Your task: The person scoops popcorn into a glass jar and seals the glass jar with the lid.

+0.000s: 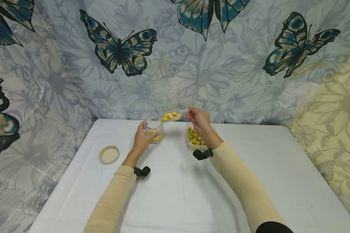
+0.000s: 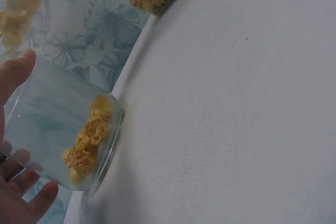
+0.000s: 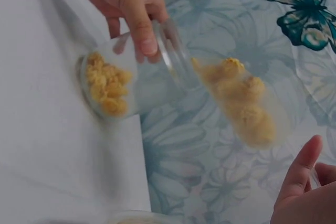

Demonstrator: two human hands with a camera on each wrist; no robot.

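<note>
My left hand [image 1: 142, 137] grips a clear glass jar [image 1: 158, 128] standing on the white table, thumb on one side and fingers on the other. A layer of yellow popcorn [image 3: 109, 85] lies at the jar's bottom. In my right hand [image 1: 199, 121] is the handle of a translucent scoop [image 1: 176, 118], heaped with popcorn pieces [image 1: 170, 115]. The scoop's tip is at the jar's open mouth, tilted toward it. In the right wrist view, the loaded scoop bowl [image 3: 247, 114] appears close beside the jar's rim.
A clear plastic container [image 1: 199, 147] of popcorn stands under and beside my right hand. The jar's round, pale-rimmed lid [image 1: 109, 155] lies on the table [image 1: 175, 194] at left. A butterfly-patterned cloth [image 1: 175, 71] hangs right behind the table's far edge.
</note>
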